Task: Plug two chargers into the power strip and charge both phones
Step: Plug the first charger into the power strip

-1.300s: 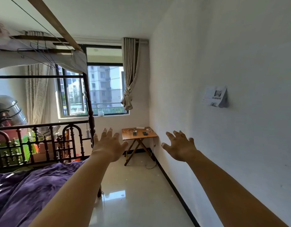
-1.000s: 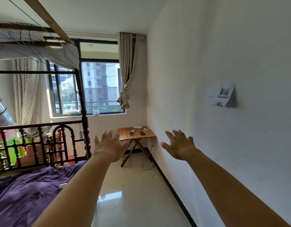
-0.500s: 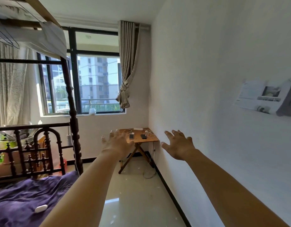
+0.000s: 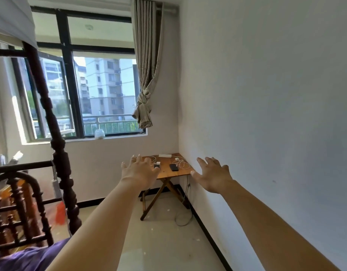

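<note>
A small wooden folding table (image 4: 166, 173) stands in the far right corner under the window. On it lie a white power strip (image 4: 165, 155) at the back, a dark phone (image 4: 174, 167), a second phone (image 4: 157, 165) partly behind my left hand, and a white charger (image 4: 177, 159) amid loose white cables (image 4: 182, 164). My left hand (image 4: 139, 171) and my right hand (image 4: 213, 177) are stretched out in front of me, palms down, fingers spread, holding nothing. Both hands are still well short of the table.
A dark wooden bed frame (image 4: 57, 165) with a purple blanket (image 4: 32, 259) fills the left side. The white wall (image 4: 266, 114) runs along my right. A cable (image 4: 183, 214) hangs from the table to the glossy tiled floor (image 4: 164, 243). A tied curtain (image 4: 147, 75) hangs beside the window.
The view has advanced toward the table, which looks larger. The bed post has slid left and the wall-mounted box has left the frame. Both hands stay outstretched and open.
</note>
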`<action>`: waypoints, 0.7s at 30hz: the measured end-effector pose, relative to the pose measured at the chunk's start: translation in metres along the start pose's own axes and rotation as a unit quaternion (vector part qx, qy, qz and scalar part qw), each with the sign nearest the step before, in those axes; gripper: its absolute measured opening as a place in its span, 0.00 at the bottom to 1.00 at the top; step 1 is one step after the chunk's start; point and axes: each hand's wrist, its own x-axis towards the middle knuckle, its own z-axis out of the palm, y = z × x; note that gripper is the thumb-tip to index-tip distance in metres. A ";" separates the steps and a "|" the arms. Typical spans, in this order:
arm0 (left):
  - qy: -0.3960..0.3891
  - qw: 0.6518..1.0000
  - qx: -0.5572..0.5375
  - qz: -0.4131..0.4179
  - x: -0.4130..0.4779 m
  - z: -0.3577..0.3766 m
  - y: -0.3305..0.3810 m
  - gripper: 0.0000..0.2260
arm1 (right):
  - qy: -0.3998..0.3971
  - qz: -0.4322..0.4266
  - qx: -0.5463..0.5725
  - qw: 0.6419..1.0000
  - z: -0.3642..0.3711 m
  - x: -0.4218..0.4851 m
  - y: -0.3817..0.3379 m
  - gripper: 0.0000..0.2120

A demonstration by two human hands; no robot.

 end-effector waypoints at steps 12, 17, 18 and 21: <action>-0.022 1.000 0.005 0.020 0.268 0.096 -0.006 0.26 | -0.021 0.018 -0.009 1.000 0.069 0.267 0.025 0.30; -0.016 1.000 -0.007 0.011 0.384 0.125 0.001 0.26 | -0.019 0.019 -0.020 0.999 0.088 0.390 0.047 0.30; -0.015 1.000 -0.008 0.014 0.406 0.129 0.002 0.26 | -0.020 0.021 -0.020 0.999 0.091 0.414 0.050 0.30; -0.016 1.000 -0.006 0.017 0.468 0.144 0.003 0.25 | -0.027 0.020 -0.021 0.999 0.103 0.478 0.054 0.30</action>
